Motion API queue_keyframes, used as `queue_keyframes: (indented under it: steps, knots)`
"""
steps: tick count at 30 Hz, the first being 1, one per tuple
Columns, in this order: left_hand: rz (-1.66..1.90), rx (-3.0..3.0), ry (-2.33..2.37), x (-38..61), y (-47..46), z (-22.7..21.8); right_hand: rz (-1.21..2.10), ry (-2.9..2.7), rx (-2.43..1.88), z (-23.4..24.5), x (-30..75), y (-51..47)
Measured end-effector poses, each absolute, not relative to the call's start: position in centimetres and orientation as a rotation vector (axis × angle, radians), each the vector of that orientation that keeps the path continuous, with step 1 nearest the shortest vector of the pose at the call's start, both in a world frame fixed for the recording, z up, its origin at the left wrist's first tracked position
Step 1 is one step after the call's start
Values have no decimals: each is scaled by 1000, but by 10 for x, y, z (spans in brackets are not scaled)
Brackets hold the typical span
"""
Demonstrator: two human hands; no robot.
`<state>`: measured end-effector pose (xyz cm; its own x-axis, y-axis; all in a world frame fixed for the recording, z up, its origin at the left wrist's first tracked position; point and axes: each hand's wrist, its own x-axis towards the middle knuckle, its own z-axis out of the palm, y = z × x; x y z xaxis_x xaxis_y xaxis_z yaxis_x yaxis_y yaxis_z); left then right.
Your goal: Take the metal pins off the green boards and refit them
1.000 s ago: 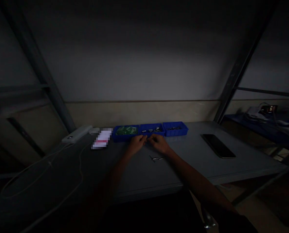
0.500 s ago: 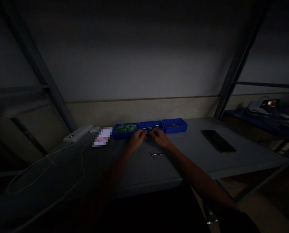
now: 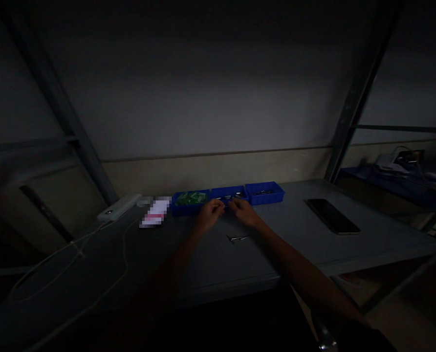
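Dim grey desk [image 3: 294, 239] against a pale wall. Along its far edge, three blue bins side by side: green bin [image 3: 190, 200], middle bin [image 3: 228, 194] with small metal parts, right bin [image 3: 265, 193]. Left hand [image 3: 209, 215] and right hand [image 3: 244, 212] close together just before the middle bin, fingers curled narrow; too dark to tell whether anything is pinched. Small tool [image 3: 237, 238] beside the right wrist. Phone [image 3: 332, 215] well to the right.

— What is lying on the flat grey worktop [image 3: 284, 244]?
— Three blue plastic trays [image 3: 225, 190] are sitting along the back, with a flat black phone [image 3: 333, 216] lying to the right and a thin bent metal tool [image 3: 236, 238] lying nearer.
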<state>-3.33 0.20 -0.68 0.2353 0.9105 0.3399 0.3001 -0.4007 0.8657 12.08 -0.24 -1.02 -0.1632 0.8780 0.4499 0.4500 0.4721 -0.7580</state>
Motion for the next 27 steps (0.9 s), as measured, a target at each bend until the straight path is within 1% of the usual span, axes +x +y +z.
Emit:
queue_keyframes:
  steps: [2, 4, 8, 11, 13, 16, 20, 23, 27]
  knots:
    - [1112, 1875, 1132, -31, -1, -8, 527, -1774, -1141, -6, 130, 0]
    - [1023, 1980, 1163, -28, -6, -9, 409, -1697, -1203, 0, 146, 4]
    - [788, 2240, 1111, -16, -25, -7, 68, -1327, -1538, 5, 186, 11]
    - [622, 2452, 1074, -6, -41, -3, -29, -1165, -1765, 2, 205, 15]
    - [546, 2609, 1010, -1, -50, -1, -49, -1132, -1842, -1, 209, 16]
    - [468, 2742, 984, 3, -55, -1, -54, -1201, -1813, -2, 200, 14]
    - [463, 2743, 1081, 3, -49, -4, 53, -1452, -1592, 2, 170, 5]
    - [634, 2565, 1164, -5, -35, -2, 211, -1690, -1411, 1, 147, -2]
    - [921, 2309, 1287, -25, -15, 5, 420, -1930, -1301, -6, 129, -5]
